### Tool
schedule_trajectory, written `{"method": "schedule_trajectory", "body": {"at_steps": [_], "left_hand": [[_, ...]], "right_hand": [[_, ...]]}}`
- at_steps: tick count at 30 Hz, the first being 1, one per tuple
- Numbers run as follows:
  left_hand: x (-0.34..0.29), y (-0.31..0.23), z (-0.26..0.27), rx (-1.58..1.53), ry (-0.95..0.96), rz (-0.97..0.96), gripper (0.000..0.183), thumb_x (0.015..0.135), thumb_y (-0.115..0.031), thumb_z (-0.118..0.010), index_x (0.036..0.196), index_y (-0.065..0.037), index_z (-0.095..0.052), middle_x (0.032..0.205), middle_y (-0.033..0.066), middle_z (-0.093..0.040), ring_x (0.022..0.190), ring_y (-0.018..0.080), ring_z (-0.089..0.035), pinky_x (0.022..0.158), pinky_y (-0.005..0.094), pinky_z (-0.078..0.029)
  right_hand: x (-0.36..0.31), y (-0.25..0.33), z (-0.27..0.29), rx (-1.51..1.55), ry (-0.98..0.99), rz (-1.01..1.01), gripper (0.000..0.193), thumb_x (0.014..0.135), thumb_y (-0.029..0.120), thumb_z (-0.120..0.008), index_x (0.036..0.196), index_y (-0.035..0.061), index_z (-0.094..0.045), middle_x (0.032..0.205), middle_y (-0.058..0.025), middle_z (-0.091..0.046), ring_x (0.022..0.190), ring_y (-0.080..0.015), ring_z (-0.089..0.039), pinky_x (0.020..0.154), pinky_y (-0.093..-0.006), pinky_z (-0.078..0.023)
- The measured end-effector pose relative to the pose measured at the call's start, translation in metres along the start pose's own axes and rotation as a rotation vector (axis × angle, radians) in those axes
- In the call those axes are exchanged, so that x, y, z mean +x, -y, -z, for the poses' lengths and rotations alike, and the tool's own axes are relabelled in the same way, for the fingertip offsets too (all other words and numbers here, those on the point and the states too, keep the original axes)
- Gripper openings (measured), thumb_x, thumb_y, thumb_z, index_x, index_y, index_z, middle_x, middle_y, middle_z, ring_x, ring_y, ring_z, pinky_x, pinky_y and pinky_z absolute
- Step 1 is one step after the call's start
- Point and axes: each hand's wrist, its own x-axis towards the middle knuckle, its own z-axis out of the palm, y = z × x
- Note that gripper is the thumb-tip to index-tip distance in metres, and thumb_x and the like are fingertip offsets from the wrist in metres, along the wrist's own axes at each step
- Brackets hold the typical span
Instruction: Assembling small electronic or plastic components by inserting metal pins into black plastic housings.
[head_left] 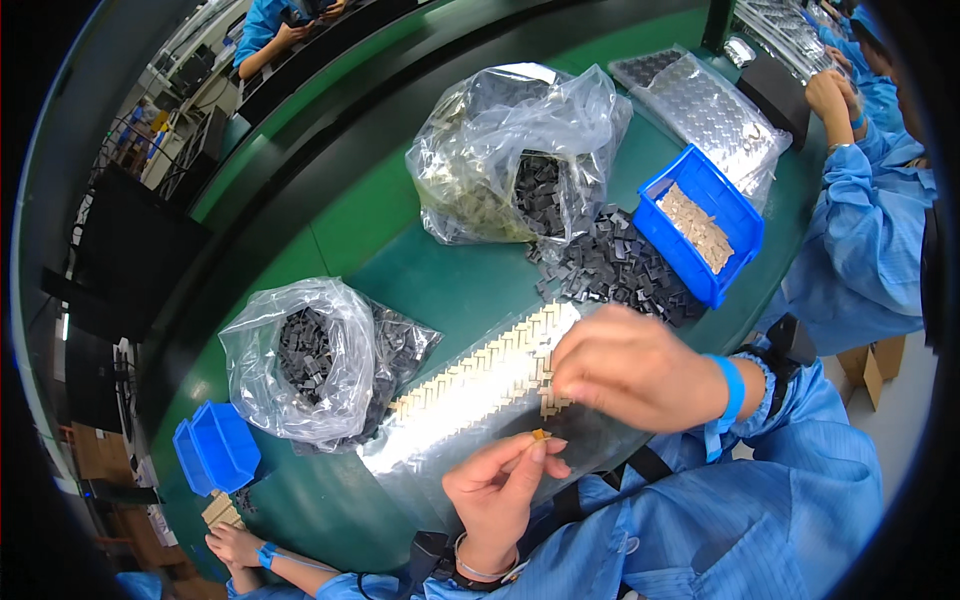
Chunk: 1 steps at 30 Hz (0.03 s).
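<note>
My left hand (500, 490) pinches a small orange-yellow piece (541, 434) between thumb and fingertips, just above the near edge of a shiny clear plastic sheet (400, 452). Slanting rows of small beige pieces (470, 370) lie on that sheet. Over the sheet's right end my right hand (645, 365) is closed, its fingertips beside a few beige pieces (553, 402). The hand is slightly blurred, and what its fingers hold, if anything, is hidden. A blue band circles my right wrist.
Beyond the sheet lies a pile of small black pieces (625, 262), spilling from a clear bag (450, 190). A blue bin (742, 235) with beige pieces stands right; another bag (250, 340) of black pieces and blue bins (215, 450) stand left. Co-workers' hands (235, 545) work at both sides.
</note>
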Motion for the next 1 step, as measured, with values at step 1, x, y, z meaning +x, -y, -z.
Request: {"method": "schedule_trajectory", "body": {"at_steps": [1], "left_hand": [[-0.0004, 0.0032, 0.0009, -0.043, 0.0, -0.029, 0.017, 0.082, 0.001, -0.058, 0.096, 0.01, -0.06, 0.079, 0.0214, -0.065, 0.058, 0.0254, -0.063, 0.057, 0.0333, -0.053]], "right_hand": [[-0.0007, -0.0029, 0.0116, -0.112, -0.018, -0.03, 0.007, 0.08, 0.011, -0.057, 0.086, 0.0074, -0.057, 0.089, -0.0052, -0.057, 0.082, -0.0207, -0.056, 0.071, -0.0336, -0.038]]}}
